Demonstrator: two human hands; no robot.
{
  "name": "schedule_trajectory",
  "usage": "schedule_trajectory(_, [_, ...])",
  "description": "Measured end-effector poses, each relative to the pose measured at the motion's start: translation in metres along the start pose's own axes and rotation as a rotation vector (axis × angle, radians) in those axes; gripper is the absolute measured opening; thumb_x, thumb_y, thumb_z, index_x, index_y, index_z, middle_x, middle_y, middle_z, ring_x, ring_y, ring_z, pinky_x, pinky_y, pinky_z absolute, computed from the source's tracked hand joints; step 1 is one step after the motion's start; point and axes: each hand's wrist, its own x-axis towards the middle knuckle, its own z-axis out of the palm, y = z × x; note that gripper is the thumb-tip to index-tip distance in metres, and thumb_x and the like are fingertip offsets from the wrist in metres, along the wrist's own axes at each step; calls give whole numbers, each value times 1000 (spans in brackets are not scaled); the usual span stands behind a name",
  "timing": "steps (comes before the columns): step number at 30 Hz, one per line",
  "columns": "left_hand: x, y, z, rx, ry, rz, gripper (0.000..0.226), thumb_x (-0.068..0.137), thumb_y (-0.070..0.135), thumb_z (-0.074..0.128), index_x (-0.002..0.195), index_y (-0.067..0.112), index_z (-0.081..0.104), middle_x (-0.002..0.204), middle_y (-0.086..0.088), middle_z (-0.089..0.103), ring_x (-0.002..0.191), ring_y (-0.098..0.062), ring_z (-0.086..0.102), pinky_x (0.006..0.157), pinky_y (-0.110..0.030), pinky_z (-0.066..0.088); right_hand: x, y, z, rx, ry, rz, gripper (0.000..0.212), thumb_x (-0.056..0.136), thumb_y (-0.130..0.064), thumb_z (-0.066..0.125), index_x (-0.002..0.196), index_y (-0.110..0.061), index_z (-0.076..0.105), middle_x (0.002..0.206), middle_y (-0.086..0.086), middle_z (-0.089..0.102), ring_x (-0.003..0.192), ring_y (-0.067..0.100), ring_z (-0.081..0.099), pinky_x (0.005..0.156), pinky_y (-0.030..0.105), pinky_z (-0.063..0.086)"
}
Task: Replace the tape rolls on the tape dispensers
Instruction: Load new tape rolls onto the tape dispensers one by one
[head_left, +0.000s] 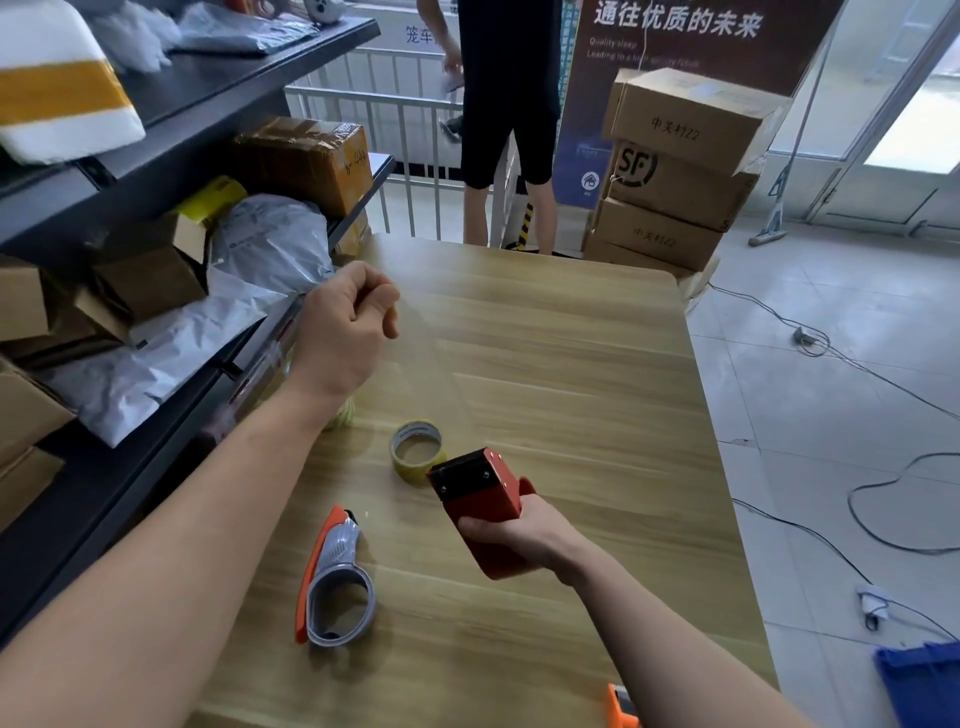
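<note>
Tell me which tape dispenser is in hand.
The red dispenser, gripped by the right hand above the table; the grey-and-orange dispenser lies on the table, untouched.

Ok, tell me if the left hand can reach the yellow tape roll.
Probably yes: the left hand hovers above the table, and the tape roll lies uncovered beside its forearm. The red dispenser in the right hand is only close beside it.

Wooden table (571, 364) lying under your grip; dark shelving (218, 83) standing left; stacked cartons (675, 171) sitting beyond; tiled floor (831, 395) stretching right.
</note>
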Motion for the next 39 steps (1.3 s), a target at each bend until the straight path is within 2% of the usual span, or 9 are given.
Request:
schedule_trajectory(4, [3, -3, -5, -24, 29, -23, 23, 95, 13, 50, 74, 22, 54, 62, 0, 57, 53, 0, 52, 63, -28, 48, 0, 1, -3, -3, -49, 38, 65, 55, -56, 83, 108, -23, 62, 110, 0, 66, 90, 9, 68, 60, 18, 53])
schedule_trajectory(11, [3, -7, -9, -16, -23, -11, 21, 94, 18, 52, 75, 26, 56, 63, 2, 60, 56, -5, 56, 63, -28, 49, -2, 2, 0, 23, -89, 71, 72, 53, -60, 82, 112, -25, 60, 103, -4, 71, 91, 11, 69, 68, 23, 53])
schedule_trajectory(17, [-6, 0, -10, 8, -88, 25, 21, 92, 21, 54, 74, 31, 58, 62, 7, 63, 63, -14, 62, 66, -33, 51, -1, 3, 5, 52, -52, 95, 65, 51, -60, 82, 105, -30, 61, 95, -9, 72, 85, 7, 69, 60, 20, 52])
schedule_trajectory(22, [-24, 16, -12, -5, -213, 90, 22, 93, 9, 55, 77, 24, 58, 67, 1, 63, 63, -9, 62, 62, -17, 49, 2, 1, 4, 112, 2, 93, 63, 53, -57, 83, 104, -26, 64, 97, -4, 73, 88, 14, 70, 71, 28, 53])
schedule_trajectory(25, [-36, 28, -12, 21, -326, 129, 23, 91, 1, 55, 77, 19, 57, 68, -3, 63, 64, -11, 61, 63, -20, 49, 5, -4, 1, 195, 31, 127, 58, 59, -50, 86, 105, -18, 66, 98, 3, 75, 88, 20, 72, 77, 35, 59])
schedule_trajectory(30, [-59, 37, -5, 85, -465, 208, 18, 87, -2, 60, 78, 14, 60, 70, 0, 64, 69, -12, 61, 63, -20, 47, 8, -13, -9, 346, 17, 184, 44, 67, -33, 86, 100, -9, 68, 88, 9, 76, 78, 24, 73, 68, 35, 60])
schedule_trajectory(32, [-70, 34, -1, 108, -505, 217, 15, 86, 0, 61, 79, 13, 61, 72, -1, 63, 69, -17, 59, 65, -31, 49, 9, -15, -15, 391, -4, 215, 37, 73, -24, 81, 102, -6, 66, 85, 11, 76, 73, 24, 73, 62, 32, 58])
schedule_trajectory(34, [-82, 29, 4, 140, -540, 214, 12, 86, 3, 62, 80, 13, 61, 74, 2, 62, 72, -22, 58, 68, -40, 49, 8, -16, -19, 443, -15, 243, 32, 77, -17, 71, 105, -4, 65, 88, 13, 75, 76, 27, 71, 67, 32, 57])
schedule_trajectory(39, [-112, 23, 19, 186, -579, 356, 7, 86, 7, 61, 81, 12, 61, 74, 13, 51, 69, -10, 49, 65, -31, 45, 2, -20, -33, 621, -121, 236, 26, 75, -8, 51, 94, -5, 68, 79, 12, 72, 68, 25, 70, 77, 37, 53])
